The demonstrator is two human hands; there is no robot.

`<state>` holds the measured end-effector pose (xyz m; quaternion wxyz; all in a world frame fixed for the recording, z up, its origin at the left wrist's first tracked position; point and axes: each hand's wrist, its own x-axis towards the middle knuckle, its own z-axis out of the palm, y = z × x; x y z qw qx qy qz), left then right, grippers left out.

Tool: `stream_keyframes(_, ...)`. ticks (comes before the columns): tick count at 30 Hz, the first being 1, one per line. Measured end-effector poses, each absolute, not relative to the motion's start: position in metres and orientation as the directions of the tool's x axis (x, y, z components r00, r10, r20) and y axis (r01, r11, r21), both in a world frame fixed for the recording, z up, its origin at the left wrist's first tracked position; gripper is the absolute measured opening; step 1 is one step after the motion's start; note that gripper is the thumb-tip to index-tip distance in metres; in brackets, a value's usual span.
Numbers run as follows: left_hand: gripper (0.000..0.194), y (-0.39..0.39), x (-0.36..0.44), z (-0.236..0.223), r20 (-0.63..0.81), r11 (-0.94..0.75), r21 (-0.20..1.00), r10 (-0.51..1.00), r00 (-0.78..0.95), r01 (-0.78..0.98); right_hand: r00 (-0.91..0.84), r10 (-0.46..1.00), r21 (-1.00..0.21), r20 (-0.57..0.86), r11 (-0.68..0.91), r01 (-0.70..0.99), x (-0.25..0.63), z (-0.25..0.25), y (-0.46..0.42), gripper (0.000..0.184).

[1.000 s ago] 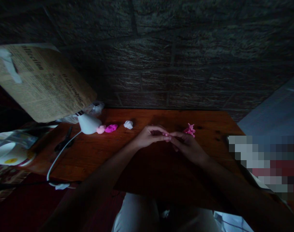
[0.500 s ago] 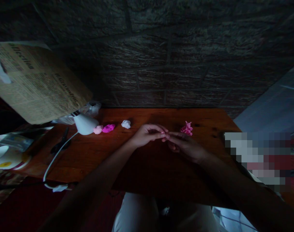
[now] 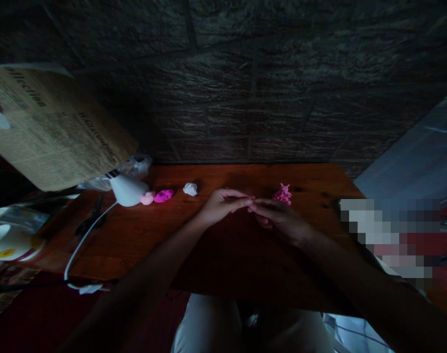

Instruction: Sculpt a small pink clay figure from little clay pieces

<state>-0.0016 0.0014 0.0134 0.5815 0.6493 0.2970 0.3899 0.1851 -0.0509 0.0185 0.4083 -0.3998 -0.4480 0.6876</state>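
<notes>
Over the wooden table [image 3: 230,176], my left hand [image 3: 225,203] and my right hand [image 3: 280,218] meet at their fingertips. The left thumb and forefinger pinch together, and the right fingertips press in from the other side. A tiny piece of pink modelling clay sits between them, almost wholly covered by the fingers. Just behind my right hand stands a small pink clay figure [image 3: 282,194] with thin points on top. To the left of my left hand lie a white clay lump [image 3: 190,189], a bright magenta lump [image 3: 163,195] and a pale pink lump [image 3: 147,198].
A lamp with a white base [image 3: 125,190] and newsprint-patterned shade [image 3: 57,132] stands at left, its white cord [image 3: 76,245] trailing over the edge. Dark scissors [image 3: 92,218] and a white paper cup [image 3: 13,240] are nearby. A stone-patterned wall [image 3: 223,88] rises behind.
The fingertips have closed further over the pink bit, which showed more clearly before. Both hands stay nearly in place; the whole view has shifted slightly.
</notes>
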Motion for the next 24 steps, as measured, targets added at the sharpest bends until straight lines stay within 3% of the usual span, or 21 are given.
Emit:
stream_keyframes(15, 0.029, -0.0021, -0.0003, 0.0145, 0.197, -0.177, 0.98, 0.787, 0.585, -0.091, -0.344, 0.924, -0.953, -0.168, -0.241, -0.184, 0.1847, 0.0155, -0.0499, 0.038)
stream_keyframes(24, 0.029, -0.002, -0.0008, 0.017, 0.165, -0.112, 0.986, 0.748, 0.643, -0.122, -0.361, 0.923, -0.933, -0.135, -0.241, -0.266, 0.1842, 0.016, -0.0493, 0.037)
